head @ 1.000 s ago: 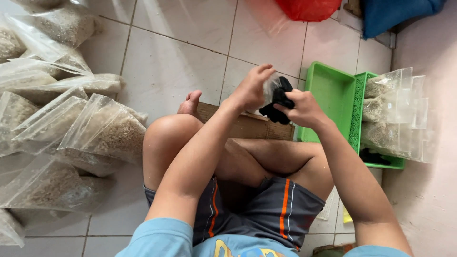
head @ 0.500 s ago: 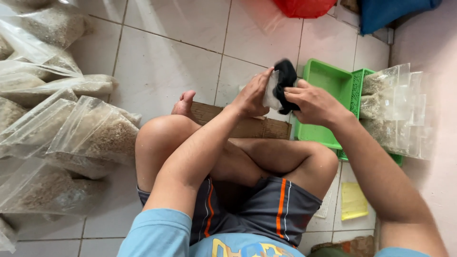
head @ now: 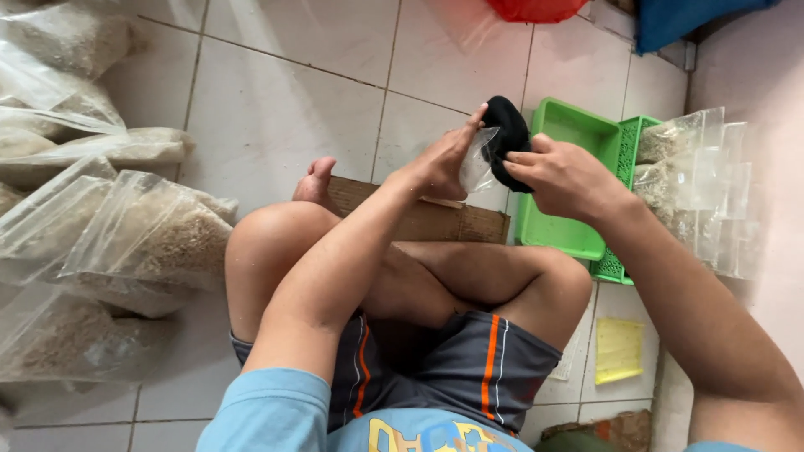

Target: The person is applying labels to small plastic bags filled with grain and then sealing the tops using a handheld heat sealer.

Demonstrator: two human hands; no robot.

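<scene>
I sit cross-legged on the tiled floor point(head: 276, 100) with a flat cardboard piece point(head: 435, 219) under my leg. My left hand point(head: 440, 163) is closed on a small clear bag point(head: 479, 159), pinching its edge between thumb and fingers. My right hand point(head: 565, 177) is closed on a black scoop point(head: 507, 134), which sits against the mouth of the bag. Both are held in the air just left of the green tray point(head: 563, 180).

Step in hand, as I judge it: feeding the scoop's contents into the bag. The next move calls for the bag mouth held wide and the scoop tipped steadily so nothing spills.

The bag is thin, transparent and crumpled; I cannot tell what it contains. The scoop is dark, rounded and matte.

Right of the tray stands a stack of small filled bags point(head: 695, 184). Far left of the tray lie large clear bags of grain point(head: 126, 243).
</scene>
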